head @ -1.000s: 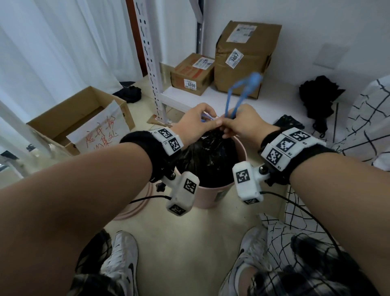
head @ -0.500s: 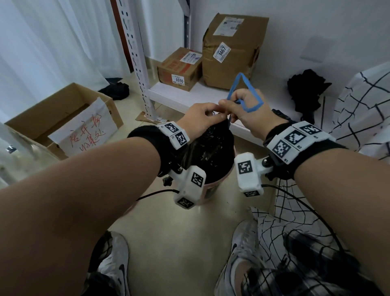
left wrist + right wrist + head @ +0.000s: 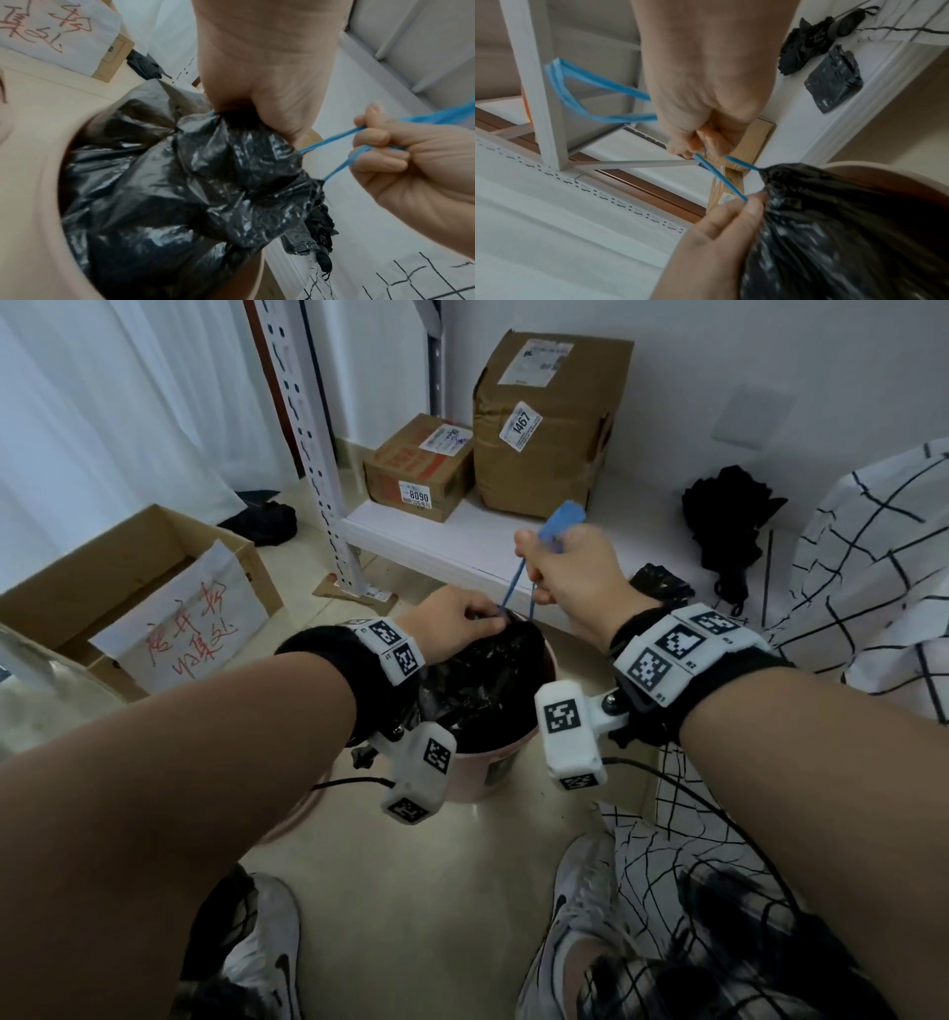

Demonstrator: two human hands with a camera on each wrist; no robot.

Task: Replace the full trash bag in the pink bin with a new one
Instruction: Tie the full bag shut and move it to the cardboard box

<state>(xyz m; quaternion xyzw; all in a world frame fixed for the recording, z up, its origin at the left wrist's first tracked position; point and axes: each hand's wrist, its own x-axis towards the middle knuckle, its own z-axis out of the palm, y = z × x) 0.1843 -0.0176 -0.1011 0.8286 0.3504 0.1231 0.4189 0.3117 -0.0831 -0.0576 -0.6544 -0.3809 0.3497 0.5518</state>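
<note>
A full black trash bag (image 3: 482,680) (image 3: 205,192) (image 3: 834,233) sits in the pink bin (image 3: 477,778) (image 3: 33,182) on the floor between my feet. My left hand (image 3: 457,621) (image 3: 257,91) grips the bag's gathered neck. My right hand (image 3: 570,572) (image 3: 401,162) (image 3: 706,101) is raised above and right of it, fist closed round the blue drawstring (image 3: 518,588) (image 3: 334,140) (image 3: 718,174). Two taut strands run from the fist down to the neck. The drawstring's loop (image 3: 562,521) (image 3: 577,97) sticks out above the fist.
A white metal shelf (image 3: 462,541) stands just behind the bin with two cardboard boxes (image 3: 544,418) on it. A folded black bag (image 3: 662,588) (image 3: 834,81) lies on the shelf edge. An open cardboard box (image 3: 128,588) stands at left, black-and-white checked fabric (image 3: 873,588) at right.
My right hand has pulled up and away to the right, drawing the blue strings out taut. The left hand stayed low on the bag's neck, which has cinched tighter.
</note>
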